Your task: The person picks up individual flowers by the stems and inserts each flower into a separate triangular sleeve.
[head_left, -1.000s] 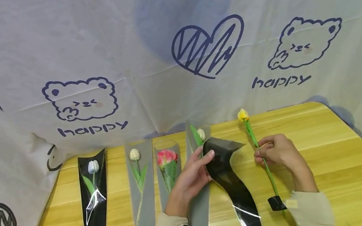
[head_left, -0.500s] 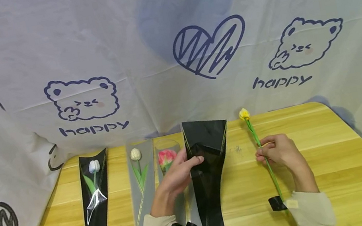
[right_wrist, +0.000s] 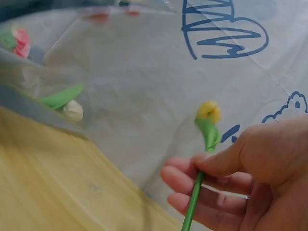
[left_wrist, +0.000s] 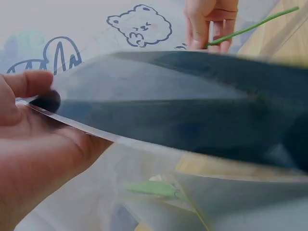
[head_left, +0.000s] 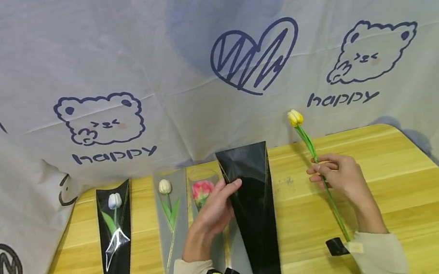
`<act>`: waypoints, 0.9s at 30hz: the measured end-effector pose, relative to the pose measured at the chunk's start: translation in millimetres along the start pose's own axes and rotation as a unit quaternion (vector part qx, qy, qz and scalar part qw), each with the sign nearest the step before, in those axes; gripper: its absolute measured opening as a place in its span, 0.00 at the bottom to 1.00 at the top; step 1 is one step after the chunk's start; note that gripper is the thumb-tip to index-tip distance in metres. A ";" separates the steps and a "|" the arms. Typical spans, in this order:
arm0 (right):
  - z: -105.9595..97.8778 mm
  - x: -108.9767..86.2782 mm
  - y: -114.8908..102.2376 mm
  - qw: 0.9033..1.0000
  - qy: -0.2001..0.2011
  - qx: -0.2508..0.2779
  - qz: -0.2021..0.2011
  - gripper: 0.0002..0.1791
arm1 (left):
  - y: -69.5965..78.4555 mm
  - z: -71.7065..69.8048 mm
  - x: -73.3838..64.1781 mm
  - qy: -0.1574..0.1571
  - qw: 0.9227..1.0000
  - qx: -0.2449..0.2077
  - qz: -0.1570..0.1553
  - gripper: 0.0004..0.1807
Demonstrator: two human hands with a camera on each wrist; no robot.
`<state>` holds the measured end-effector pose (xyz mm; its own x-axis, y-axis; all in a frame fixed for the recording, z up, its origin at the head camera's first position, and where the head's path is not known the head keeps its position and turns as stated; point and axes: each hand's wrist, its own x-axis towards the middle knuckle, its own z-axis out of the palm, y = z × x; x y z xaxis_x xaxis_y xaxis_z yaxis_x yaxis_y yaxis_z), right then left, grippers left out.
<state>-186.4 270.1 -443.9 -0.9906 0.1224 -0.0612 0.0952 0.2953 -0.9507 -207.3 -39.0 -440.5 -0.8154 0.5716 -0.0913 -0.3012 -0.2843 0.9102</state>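
My left hand [head_left: 211, 212] pinches the left edge of a black flower sleeve [head_left: 254, 209] between thumb and fingers, near its wide upper end. In the left wrist view the sleeve [left_wrist: 159, 113] stretches away from that hand [left_wrist: 48, 139], its thumb lying over the film. On the right, my right hand [head_left: 341, 174] pinches the green stem of a yellow tulip [head_left: 295, 117] between thumb and index finger. The right wrist view shows the tulip's bloom [right_wrist: 210, 110] above that hand [right_wrist: 240, 178], other fingers loosely bent behind the stem. Sleeve and tulip are apart.
Left on the wooden table [head_left: 408, 182] lie a black sleeve with a white tulip [head_left: 114, 201], a clear sleeve with a white tulip [head_left: 164, 187] and a wrapped pink flower [head_left: 202, 190]. Another clear sleeve [head_left: 237, 261] lies partly under the black one. A printed cloth [head_left: 200, 125] hangs behind.
The black sleeve has swung left and straightened from a bent shape, the left hand shifting left with it. The right hand has raised the yellow tulip slightly.
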 end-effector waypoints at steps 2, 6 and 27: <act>0.1 -0.2 -2.9 1.000 0.003 0.015 -0.018 0.20 | 0.1 -0.4 -0.4 -0.005 1.000 -0.015 0.007 0.24; 1.4 -1.7 -10.8 0.998 0.008 0.039 -0.044 0.21 | -0.5 -0.7 0.9 -0.001 1.000 -0.027 0.013 0.14; 4.3 -32.4 -70.0 0.963 0.077 0.217 -0.138 0.20 | -20.9 -1.3 17.8 0.100 0.975 0.184 0.078 0.10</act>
<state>-161.4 241.5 -376.8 -0.9425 0.2456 0.2268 -0.2533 -0.0820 -0.9639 -216.2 -23.9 -461.7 -0.9283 0.3714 0.0159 0.0017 -0.0386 0.9993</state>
